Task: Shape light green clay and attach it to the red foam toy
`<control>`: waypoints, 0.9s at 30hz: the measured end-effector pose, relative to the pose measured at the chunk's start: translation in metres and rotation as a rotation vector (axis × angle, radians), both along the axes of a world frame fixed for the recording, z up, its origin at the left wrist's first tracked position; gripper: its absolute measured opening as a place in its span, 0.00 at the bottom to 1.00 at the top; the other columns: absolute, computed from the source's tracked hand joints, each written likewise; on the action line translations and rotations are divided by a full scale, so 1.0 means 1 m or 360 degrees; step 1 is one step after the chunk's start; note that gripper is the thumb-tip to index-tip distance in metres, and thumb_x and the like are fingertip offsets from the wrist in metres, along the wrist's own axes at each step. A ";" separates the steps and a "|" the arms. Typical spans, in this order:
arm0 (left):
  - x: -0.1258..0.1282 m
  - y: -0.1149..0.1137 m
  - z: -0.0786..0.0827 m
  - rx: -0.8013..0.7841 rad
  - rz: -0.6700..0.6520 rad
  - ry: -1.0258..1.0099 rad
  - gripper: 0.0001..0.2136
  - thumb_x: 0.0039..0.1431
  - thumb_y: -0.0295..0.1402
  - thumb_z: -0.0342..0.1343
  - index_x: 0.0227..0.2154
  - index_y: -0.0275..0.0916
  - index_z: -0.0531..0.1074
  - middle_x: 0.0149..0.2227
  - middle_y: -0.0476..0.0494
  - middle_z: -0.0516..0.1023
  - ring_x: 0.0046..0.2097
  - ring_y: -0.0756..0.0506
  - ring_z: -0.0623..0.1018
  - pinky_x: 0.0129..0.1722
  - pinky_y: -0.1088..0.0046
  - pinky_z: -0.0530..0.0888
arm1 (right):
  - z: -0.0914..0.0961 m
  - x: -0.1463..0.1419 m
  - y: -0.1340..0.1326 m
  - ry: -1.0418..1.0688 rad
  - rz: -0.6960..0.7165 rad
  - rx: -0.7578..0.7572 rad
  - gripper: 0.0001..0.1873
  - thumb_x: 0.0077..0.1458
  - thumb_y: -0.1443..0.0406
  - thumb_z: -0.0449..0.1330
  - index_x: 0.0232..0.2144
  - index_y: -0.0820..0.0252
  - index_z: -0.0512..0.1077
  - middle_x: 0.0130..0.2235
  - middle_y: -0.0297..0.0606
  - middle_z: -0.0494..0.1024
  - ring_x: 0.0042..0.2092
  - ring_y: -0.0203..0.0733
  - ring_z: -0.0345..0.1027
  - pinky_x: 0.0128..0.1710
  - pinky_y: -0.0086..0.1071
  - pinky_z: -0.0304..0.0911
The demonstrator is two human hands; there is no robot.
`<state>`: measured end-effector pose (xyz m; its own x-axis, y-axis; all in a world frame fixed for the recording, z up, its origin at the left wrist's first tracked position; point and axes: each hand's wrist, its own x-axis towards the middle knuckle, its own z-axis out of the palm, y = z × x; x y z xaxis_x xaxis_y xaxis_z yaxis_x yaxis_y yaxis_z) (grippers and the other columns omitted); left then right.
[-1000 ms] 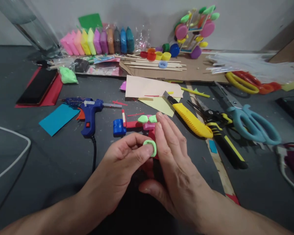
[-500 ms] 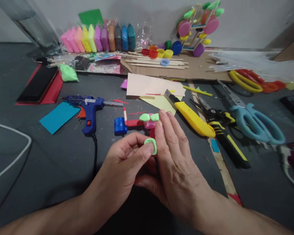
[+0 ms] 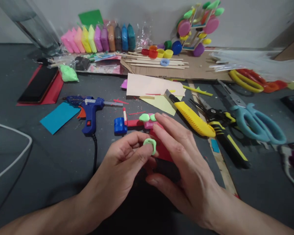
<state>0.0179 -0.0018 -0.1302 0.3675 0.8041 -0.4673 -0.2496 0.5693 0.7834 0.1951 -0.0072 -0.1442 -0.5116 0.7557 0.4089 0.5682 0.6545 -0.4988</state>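
Between the thumb and fingers of my left hand [image 3: 127, 163] is a small light-green clay piece [image 3: 154, 147], bent over the thumb tip. My right hand [image 3: 186, 156] is just to its right, holding nothing, its fingers extended and the thumb apart from them. Behind the hands lies a small pink clay piece [image 3: 150, 124] with two green clay lumps [image 3: 144, 117] on it. A red sheet [image 3: 165, 151] shows beneath my right fingers, partly hidden. Left of the pink piece sits a blue cylinder-shaped piece [image 3: 120, 126].
A blue glue gun [image 3: 90, 114] lies at left, its cord running toward me. Right of centre are a yellow utility knife [image 3: 194, 119], pliers [image 3: 225, 140] and blue-handled scissors [image 3: 257, 125]. Clay packets [image 3: 98, 39] and wooden sticks [image 3: 156, 63] line the back.
My right hand has moved slightly right, away from the green clay, and its thumb and fingers have spread. More of the red sheet shows. My left hand keeps its pinch.
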 end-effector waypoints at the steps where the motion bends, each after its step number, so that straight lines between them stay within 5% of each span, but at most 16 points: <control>1: -0.001 0.000 0.000 -0.0002 -0.0002 0.0018 0.07 0.66 0.39 0.60 0.43 0.45 0.79 0.33 0.54 0.77 0.35 0.54 0.74 0.36 0.82 0.71 | 0.001 0.000 0.001 0.0017 0.0020 -0.0014 0.32 0.69 0.57 0.55 0.65 0.76 0.58 0.69 0.60 0.58 0.73 0.50 0.46 0.72 0.47 0.49; 15: -0.001 0.007 0.001 -0.0054 0.0010 -0.0096 0.05 0.65 0.35 0.60 0.37 0.41 0.79 0.31 0.52 0.77 0.33 0.53 0.74 0.34 0.79 0.72 | 0.005 0.007 0.004 0.0128 0.0004 -0.0003 0.18 0.67 0.63 0.57 0.57 0.64 0.67 0.61 0.51 0.72 0.65 0.48 0.63 0.65 0.45 0.63; 21: -0.001 0.006 0.001 -0.0030 -0.0037 -0.0102 0.07 0.65 0.36 0.61 0.32 0.39 0.76 0.30 0.53 0.76 0.32 0.54 0.73 0.35 0.80 0.71 | 0.002 0.007 0.004 0.0087 0.0067 -0.0022 0.26 0.68 0.61 0.56 0.64 0.64 0.62 0.65 0.53 0.68 0.68 0.53 0.58 0.65 0.54 0.61; 27: -0.003 0.007 0.000 -0.0003 -0.0092 -0.0051 0.10 0.66 0.36 0.59 0.30 0.38 0.75 0.29 0.53 0.74 0.32 0.54 0.71 0.36 0.80 0.70 | 0.002 0.009 0.008 0.0031 0.0098 0.0009 0.25 0.68 0.61 0.56 0.63 0.68 0.63 0.65 0.54 0.67 0.69 0.52 0.55 0.67 0.53 0.59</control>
